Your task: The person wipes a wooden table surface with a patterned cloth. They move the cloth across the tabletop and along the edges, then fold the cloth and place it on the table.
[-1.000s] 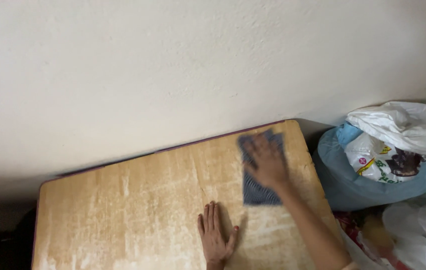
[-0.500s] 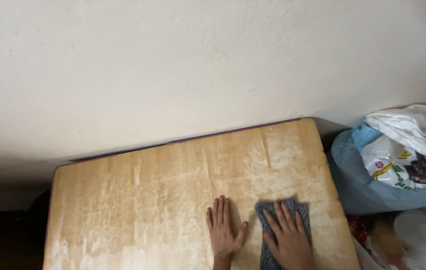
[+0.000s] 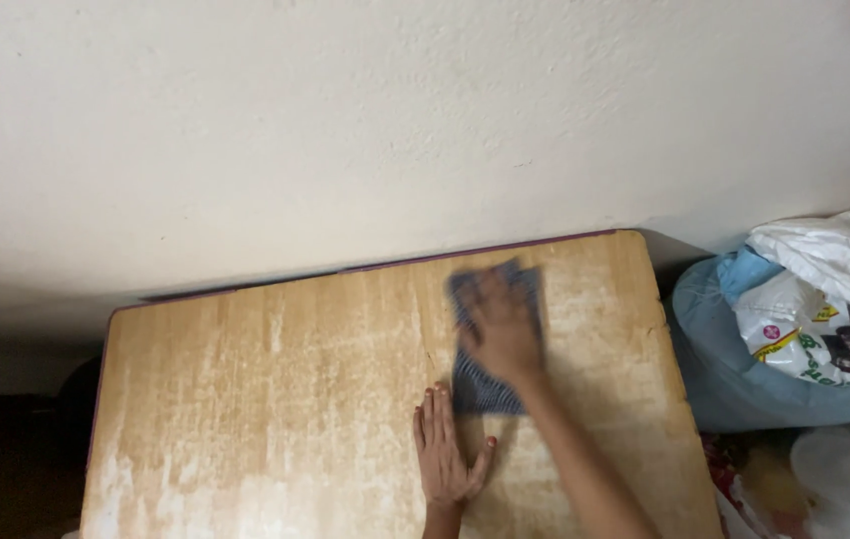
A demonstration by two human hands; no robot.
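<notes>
We see first the pale plastered wall (image 3: 425, 120), rough and matt, and against it the wooden counter (image 3: 245, 399), rectangular with rounded corners and a worn, streaky surface. To its right a blue bag (image 3: 734, 384) holds crumpled white plastic bags (image 3: 834, 260). On the counter lies a dark blue cloth (image 3: 480, 384), soft and folded flat, toward the far right part. Our right hand (image 3: 503, 324) presses on it, fingers spread, no closed grip; it looks blurred, perhaps from motion. Our left hand (image 3: 445, 454) rests flat and open beside the cloth, probably to steady us.
</notes>
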